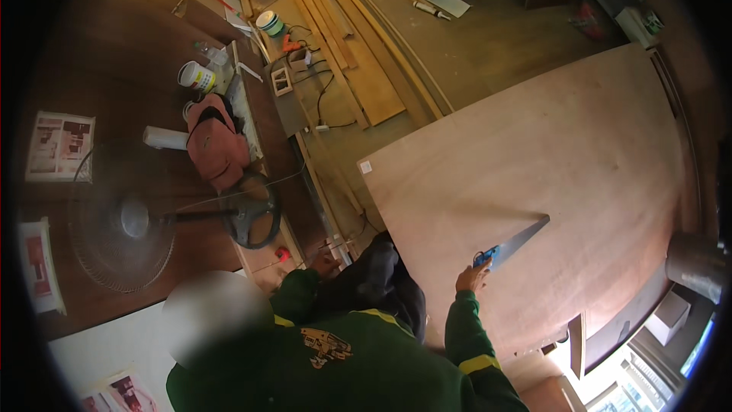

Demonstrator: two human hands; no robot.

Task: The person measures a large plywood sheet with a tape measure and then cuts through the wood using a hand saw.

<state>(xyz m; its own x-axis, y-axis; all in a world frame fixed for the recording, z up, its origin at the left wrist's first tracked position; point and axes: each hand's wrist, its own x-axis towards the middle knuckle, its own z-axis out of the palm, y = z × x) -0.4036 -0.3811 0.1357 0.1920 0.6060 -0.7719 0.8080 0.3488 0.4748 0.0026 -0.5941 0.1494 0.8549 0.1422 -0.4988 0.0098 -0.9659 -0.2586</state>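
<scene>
My right hand (474, 278) is closed round the blue handle of a handsaw (520, 241). Its long grey blade points up and to the right over a large plywood sheet (457, 175); whether the blade touches the wood I cannot tell. A shadow falls on the sheet beside the blade. My left hand (326, 263) is low at the left, beside my dark trousers and next to thin wooden strips and the bench edge. It is dim and small there, and its fingers do not show clearly. Both arms wear green sleeves with yellow bands.
A fan (133, 217), a black steering wheel (250, 210), a pink backpack (217, 141) and a white bucket (196, 76) are at the left. Long planks (335, 38) lie beyond the sheet, near an orange power tool (290, 43) and cables. A pale blurred patch hides part of the lower left.
</scene>
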